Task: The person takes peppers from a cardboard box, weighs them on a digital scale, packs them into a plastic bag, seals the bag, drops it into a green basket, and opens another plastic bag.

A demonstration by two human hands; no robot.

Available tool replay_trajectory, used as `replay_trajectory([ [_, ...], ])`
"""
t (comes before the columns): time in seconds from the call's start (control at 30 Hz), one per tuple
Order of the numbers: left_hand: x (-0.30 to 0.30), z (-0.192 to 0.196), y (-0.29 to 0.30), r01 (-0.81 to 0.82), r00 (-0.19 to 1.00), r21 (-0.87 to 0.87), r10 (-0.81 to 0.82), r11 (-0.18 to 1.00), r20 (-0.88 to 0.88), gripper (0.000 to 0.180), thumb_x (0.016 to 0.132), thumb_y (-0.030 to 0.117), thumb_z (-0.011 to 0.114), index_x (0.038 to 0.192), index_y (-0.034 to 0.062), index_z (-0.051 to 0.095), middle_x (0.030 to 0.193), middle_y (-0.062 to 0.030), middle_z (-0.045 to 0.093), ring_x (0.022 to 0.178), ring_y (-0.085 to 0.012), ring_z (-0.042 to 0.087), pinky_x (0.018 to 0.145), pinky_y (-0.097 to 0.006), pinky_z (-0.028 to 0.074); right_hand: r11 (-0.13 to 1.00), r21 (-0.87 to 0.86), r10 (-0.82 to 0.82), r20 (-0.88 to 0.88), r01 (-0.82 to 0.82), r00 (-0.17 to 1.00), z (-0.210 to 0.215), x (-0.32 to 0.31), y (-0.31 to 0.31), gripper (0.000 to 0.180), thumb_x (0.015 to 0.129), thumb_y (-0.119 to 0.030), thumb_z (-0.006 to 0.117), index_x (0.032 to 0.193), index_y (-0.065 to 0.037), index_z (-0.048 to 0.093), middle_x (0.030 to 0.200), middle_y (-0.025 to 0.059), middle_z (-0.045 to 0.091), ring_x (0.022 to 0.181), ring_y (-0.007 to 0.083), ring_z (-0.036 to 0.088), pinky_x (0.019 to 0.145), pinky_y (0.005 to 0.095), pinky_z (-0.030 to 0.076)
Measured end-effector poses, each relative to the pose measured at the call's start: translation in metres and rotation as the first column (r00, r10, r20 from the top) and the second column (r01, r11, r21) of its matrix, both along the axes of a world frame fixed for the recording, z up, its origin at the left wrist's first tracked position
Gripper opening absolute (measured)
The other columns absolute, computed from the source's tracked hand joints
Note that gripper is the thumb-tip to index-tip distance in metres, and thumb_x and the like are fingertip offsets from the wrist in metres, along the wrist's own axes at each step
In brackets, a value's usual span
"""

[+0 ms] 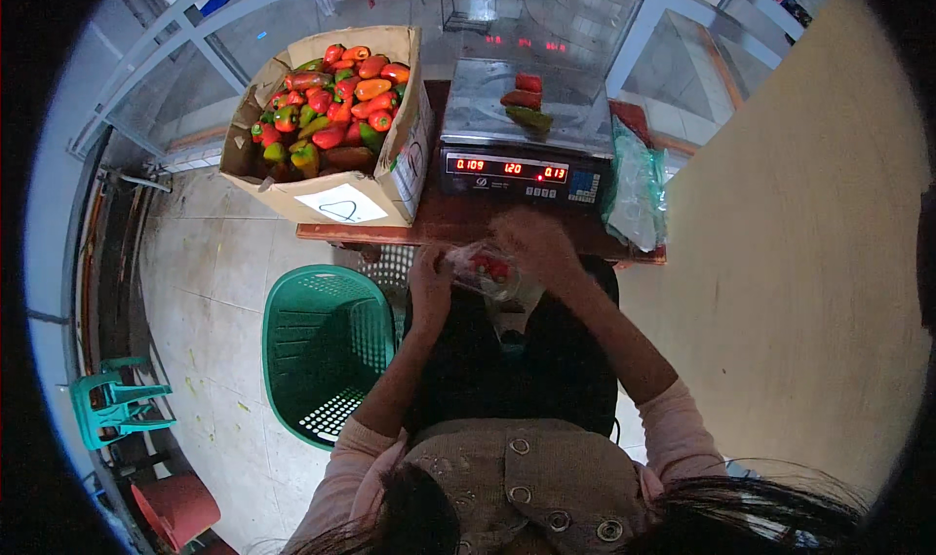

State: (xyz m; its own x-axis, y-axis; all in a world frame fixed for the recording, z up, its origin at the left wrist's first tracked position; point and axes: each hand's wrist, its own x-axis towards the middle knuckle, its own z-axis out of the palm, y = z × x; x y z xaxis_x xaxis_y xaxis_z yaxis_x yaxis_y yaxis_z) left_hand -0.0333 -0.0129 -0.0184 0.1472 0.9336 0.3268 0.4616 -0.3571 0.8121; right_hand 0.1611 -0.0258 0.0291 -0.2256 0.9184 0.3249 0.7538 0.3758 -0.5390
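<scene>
Closest to me I see my own pale pink sleeves and a beige knitted front with round metal buttons, over dark trousers. My left hand (430,280) pinches one end of a small clear plastic bag (485,270), and my right hand (534,246) closes on its other end, so both hands are grasping the bag between them, just in front of the near edge of the surface (458,226). The bag is thin, glossy and crinkled, and through its film I make out red pieces inside; I cannot tell exactly how many. To my left on the tiled floor stands a green plastic basket (322,360) with perforated lattice walls, and a white lattice basket (388,265) shows just behind it under the surface. The surface itself is reddish-brown wood. On it, straight ahead, sits a digital scale (525,121) with a flat brushed-metal pan and a glowing red display; three peppers (524,99), two red and one green, lie on the pan. Beside the scale on the right lies a heap of clear plastic bags (636,190), soft and rumpled. On the left stands an open cardboard box (336,199), its flaps bent outward, piled with smooth shiny bell peppers (336,102) in red, orange and green.
</scene>
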Motion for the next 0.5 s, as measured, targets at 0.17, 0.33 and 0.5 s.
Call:
replay_trajectory([
  [0.17,-0.003,0.026,-0.004,0.034,0.999,-0.331,-0.020,0.943,0.048,0.017,0.072,-0.007,0.050,0.087,0.0003,0.054,0.077,-0.0066,0.053,0.066,-0.0162,0.052,0.063,-0.028,0.043,0.806,0.533,-0.421,0.213,0.257,0.881,0.006,0.060,0.107,0.033,0.077,-0.013,0.054,0.108,-0.006,0.048,0.105,0.0166,0.051,0.084,0.0352,0.054,0.076,0.0442,0.044],
  [0.33,-0.005,0.022,-0.009,0.156,0.965,-0.381,-0.059,0.911,0.254,0.009,0.077,0.003,0.054,0.086,0.0006,0.054,0.079,-0.0052,0.052,0.072,-0.0135,0.052,0.066,-0.026,0.042,0.926,0.264,-0.351,0.333,0.271,0.875,-0.007,0.072,0.162,0.040,0.074,-0.010,0.054,0.112,-0.010,0.042,0.114,0.0190,0.045,0.088,0.0383,0.052,0.071,0.0456,0.046],
  [0.5,0.001,0.024,-0.011,0.172,0.945,-0.567,0.028,0.806,0.326,0.013,0.083,0.012,0.054,0.086,0.0000,0.052,0.080,-0.0034,0.050,0.076,-0.0104,0.049,0.069,-0.024,0.040,0.904,0.366,-0.310,0.202,0.222,0.929,-0.026,0.081,0.187,0.036,0.073,-0.010,0.054,0.108,-0.013,0.046,0.111,0.0171,0.045,0.086,0.0371,0.054,0.066,0.0455,0.047],
])
